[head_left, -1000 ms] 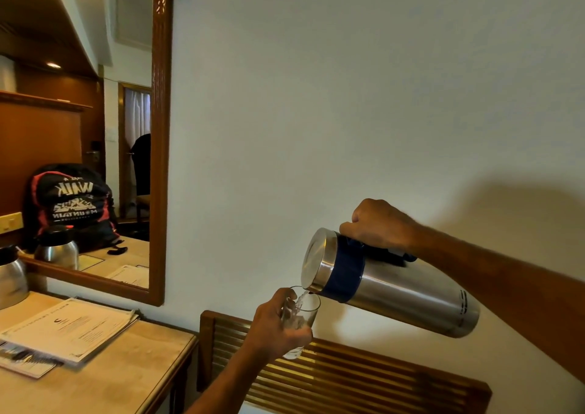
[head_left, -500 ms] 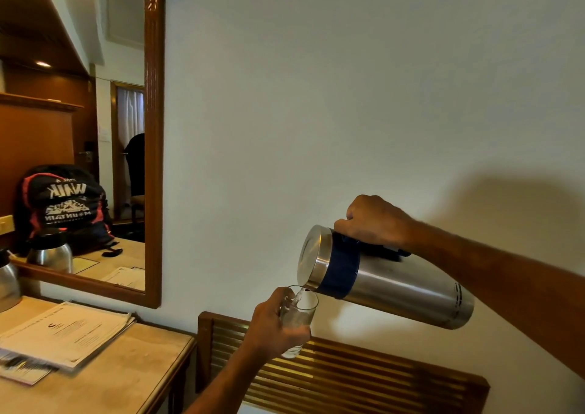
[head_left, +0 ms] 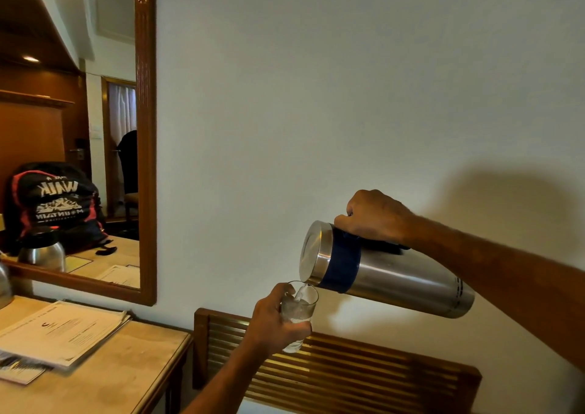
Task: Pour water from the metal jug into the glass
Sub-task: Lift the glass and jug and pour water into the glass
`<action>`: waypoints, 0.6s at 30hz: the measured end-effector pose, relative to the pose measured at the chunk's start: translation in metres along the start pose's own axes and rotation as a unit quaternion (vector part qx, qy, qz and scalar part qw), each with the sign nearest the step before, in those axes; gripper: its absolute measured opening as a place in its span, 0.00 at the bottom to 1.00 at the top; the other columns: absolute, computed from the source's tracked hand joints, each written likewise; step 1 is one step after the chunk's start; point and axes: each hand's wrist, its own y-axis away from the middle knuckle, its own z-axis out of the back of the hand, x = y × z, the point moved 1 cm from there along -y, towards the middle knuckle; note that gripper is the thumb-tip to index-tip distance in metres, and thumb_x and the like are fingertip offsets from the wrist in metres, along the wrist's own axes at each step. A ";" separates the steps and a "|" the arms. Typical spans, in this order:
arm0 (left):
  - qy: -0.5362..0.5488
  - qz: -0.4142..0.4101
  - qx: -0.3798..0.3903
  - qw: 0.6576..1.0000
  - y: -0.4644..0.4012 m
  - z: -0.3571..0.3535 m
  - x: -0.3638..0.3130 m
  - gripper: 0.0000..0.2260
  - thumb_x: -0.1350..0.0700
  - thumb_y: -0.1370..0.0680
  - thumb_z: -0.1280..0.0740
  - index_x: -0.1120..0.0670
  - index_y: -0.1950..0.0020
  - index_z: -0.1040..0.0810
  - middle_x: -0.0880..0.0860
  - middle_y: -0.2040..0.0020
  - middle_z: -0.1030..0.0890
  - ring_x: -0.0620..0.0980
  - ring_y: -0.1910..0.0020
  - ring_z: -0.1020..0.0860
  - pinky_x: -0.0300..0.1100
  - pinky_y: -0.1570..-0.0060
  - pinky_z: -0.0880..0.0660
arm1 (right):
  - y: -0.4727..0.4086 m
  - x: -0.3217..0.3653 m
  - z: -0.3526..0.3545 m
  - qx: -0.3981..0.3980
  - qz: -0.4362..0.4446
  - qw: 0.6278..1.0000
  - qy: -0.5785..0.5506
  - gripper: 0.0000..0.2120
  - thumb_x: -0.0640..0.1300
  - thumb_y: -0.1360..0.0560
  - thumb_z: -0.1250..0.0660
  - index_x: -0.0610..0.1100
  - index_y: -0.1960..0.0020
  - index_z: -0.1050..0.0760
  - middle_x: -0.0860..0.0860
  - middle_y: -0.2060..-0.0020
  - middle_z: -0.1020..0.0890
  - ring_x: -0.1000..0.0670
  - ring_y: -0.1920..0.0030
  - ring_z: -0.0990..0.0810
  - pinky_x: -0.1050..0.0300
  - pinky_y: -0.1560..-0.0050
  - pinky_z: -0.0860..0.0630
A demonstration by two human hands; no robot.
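A steel jug (head_left: 392,274) with a blue band near its lid lies tipped almost level in the air, mouth to the left. My right hand (head_left: 373,215) grips its dark handle from above. A thin stream of water runs from the spout into a clear glass (head_left: 299,310) just below it. My left hand (head_left: 273,322) is wrapped around that glass, holding it upright and partly filled, and hides its left side.
A slatted wooden rack (head_left: 348,369) stands against the wall under the glass. At the left is a wooden desk (head_left: 126,372) with papers (head_left: 60,331) on it. A framed mirror (head_left: 147,135) hangs above it, reflecting a backpack and a flask.
The view has shifted slightly right, so the desk and mirror sit further left. The jug stays tipped and water keeps running; the level in the glass has risen a little.
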 end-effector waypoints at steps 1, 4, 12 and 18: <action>0.000 -0.001 0.000 1.000 0.000 0.000 -0.001 0.30 0.42 0.40 0.21 0.32 0.43 0.30 0.39 0.49 0.20 0.45 0.54 0.17 0.31 0.62 0.19 | 0.000 0.000 0.000 -0.001 0.002 1.000 0.002 0.19 0.56 0.29 0.35 0.45 0.73 0.27 0.51 0.77 0.27 0.52 0.73 0.28 0.58 0.69 0.31; 0.002 -0.004 0.002 1.000 0.001 -0.001 -0.002 0.29 0.42 0.40 0.21 0.31 0.44 0.31 0.38 0.49 0.20 0.45 0.54 0.17 0.31 0.62 0.19 | 0.003 0.000 -0.001 -0.003 0.004 1.000 0.007 0.19 0.56 0.29 0.35 0.45 0.73 0.27 0.51 0.77 0.27 0.52 0.73 0.27 0.58 0.69 0.31; 0.004 0.006 0.006 1.000 0.006 0.001 -0.003 0.29 0.43 0.41 0.21 0.33 0.45 0.31 0.41 0.49 0.20 0.49 0.56 0.17 0.33 0.63 0.18 | 0.010 -0.005 -0.008 -0.018 0.019 1.000 0.010 0.20 0.57 0.29 0.35 0.47 0.75 0.29 0.52 0.79 0.28 0.52 0.75 0.29 0.60 0.72 0.34; 0.019 0.011 0.004 1.000 0.011 0.002 -0.009 0.29 0.44 0.40 0.21 0.32 0.44 0.30 0.38 0.50 0.19 0.46 0.53 0.17 0.32 0.62 0.19 | 0.019 -0.014 -0.020 -0.038 -0.003 0.999 -0.017 0.20 0.57 0.30 0.35 0.46 0.75 0.29 0.51 0.79 0.27 0.51 0.75 0.29 0.58 0.71 0.32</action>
